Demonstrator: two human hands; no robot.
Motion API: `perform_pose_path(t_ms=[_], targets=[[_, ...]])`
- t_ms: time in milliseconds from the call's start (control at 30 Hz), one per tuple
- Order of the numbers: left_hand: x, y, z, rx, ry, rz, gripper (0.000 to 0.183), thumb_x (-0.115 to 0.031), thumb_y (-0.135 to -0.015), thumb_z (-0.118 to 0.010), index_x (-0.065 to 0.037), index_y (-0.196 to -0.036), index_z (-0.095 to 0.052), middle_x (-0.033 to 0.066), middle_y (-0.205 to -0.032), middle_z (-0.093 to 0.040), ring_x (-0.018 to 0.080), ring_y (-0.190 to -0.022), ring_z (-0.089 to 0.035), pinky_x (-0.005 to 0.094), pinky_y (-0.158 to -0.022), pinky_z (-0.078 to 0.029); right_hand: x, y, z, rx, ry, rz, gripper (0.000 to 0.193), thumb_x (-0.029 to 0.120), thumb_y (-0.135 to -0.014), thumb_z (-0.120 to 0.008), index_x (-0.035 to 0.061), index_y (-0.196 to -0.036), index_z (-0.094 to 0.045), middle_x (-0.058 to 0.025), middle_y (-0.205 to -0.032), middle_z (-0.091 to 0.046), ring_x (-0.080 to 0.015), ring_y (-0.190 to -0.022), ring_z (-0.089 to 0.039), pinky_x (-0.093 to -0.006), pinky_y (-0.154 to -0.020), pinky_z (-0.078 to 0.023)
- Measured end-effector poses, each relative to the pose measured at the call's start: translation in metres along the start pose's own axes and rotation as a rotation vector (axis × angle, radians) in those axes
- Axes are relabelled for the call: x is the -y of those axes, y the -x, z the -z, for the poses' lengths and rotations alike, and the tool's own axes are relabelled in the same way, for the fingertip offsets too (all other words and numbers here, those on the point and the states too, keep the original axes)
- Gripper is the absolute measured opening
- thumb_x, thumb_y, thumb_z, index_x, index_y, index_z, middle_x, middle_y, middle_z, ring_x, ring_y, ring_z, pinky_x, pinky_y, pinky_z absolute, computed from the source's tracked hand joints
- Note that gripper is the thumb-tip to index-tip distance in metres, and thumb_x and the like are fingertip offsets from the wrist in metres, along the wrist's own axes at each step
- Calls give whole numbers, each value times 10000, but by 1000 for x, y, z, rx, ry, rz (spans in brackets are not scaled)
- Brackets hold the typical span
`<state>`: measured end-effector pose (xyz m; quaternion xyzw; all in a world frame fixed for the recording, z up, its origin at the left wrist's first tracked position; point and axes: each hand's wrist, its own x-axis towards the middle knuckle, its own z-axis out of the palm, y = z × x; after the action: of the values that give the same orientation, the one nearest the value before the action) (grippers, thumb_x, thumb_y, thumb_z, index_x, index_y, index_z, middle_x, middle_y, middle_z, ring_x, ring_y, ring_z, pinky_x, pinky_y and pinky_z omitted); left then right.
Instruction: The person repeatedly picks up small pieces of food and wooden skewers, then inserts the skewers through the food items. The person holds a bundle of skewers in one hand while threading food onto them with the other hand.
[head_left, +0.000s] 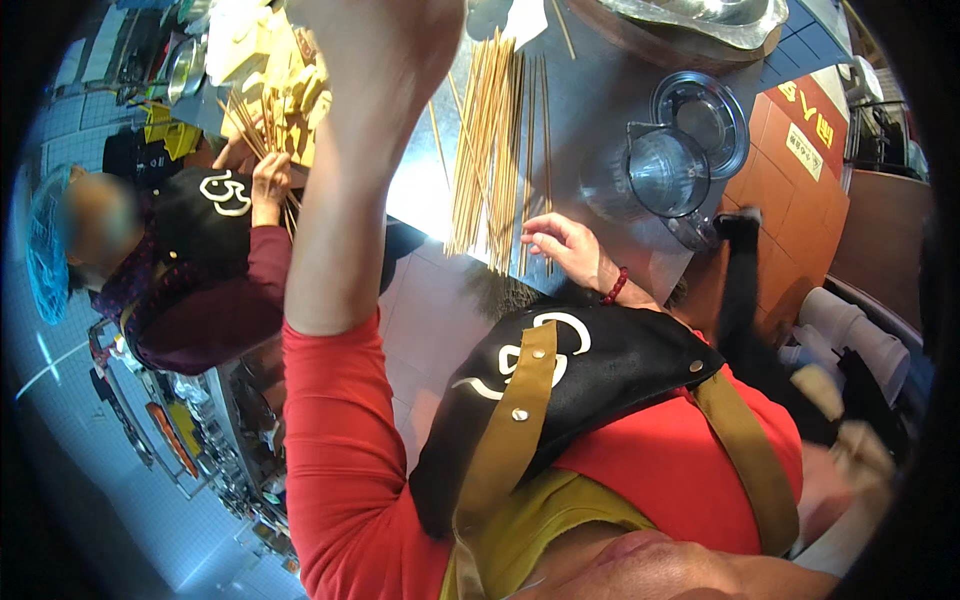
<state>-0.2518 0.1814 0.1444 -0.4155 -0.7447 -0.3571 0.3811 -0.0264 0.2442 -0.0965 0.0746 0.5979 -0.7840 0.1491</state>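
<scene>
Thin wooden skewers (487, 140) lie in a loose bundle on the metal table, pointing away from me, with a few strays beside them. My right hand (562, 246), a red bead bracelet at its wrist, rests at the table's near edge by the skewers' near ends. Its fingers are loosely bent and apart, with nothing visible in them. Raised close to the camera, my left arm crosses the view, and my left hand (395, 45) is blurred and cut off by the top edge. Its fingers are out of sight.
A clear pitcher (668, 172) stands right of the skewers, beside a round clear container (715, 112). Beyond them is a large metal basin (705, 12). To my left a co-worker (205, 260) holds several skewers next to a heap of yellow pieces (290, 85).
</scene>
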Motion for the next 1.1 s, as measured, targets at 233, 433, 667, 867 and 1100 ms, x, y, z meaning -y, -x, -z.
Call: perform_pose_path(t_ms=[233, 433, 667, 867, 1100], targets=[[28, 207, 32, 395, -121, 884, 495, -317, -806, -642, 34, -1136, -527, 204, -942, -578, 313, -902, -559, 394, -854, -432, -20, -4, 11, -225, 272, 95, 240, 73, -894, -519, 14, -1126, -520, -53, -955, -583, -103, -788, -589, -215, -659, -485], [31, 303, -12, 682, -348, 844, 757, -416, -671, -745, 9, -1232, -467, 260, -1122, -530, 392, -1078, -481, 446, -895, -395, -33, -11, 18, -252, 364, 48, 247, 91, -895, -519, 23, -1133, -513, -51, -945, -587, -99, -769, -585, -210, -609, -461], [30, 287, -31, 622, 87, 973, 292, -160, -707, -658, 0, -950, -634, 201, -750, -635, 331, -733, -626, 402, -709, -483, -28, -12, 18, -201, 318, 6, 257, 97, -902, -504, 25, -1148, -500, -64, -1010, -596, -105, -807, -599, -213, -622, -466], [33, 269, -30, 789, -103, 1112, 277, -247, -746, -616, -24, -904, -662, 222, -857, -637, 382, -831, -620, 442, -752, -486, -22, -12, 16, -199, 315, 4, 247, 105, -906, -502, 24, -1140, -503, -60, -999, -602, -101, -780, -601, -211, -606, -467], [41, 269, -25, 660, -241, 1108, 219, -185, -810, -536, -12, -938, -573, 241, -825, -629, 390, -809, -624, 456, -734, -481, -10, -12, 12, -244, 272, 16, 223, 100, -909, -488, 31, -1119, -510, -45, -951, -618, -90, -722, -593, -212, -579, -462]])
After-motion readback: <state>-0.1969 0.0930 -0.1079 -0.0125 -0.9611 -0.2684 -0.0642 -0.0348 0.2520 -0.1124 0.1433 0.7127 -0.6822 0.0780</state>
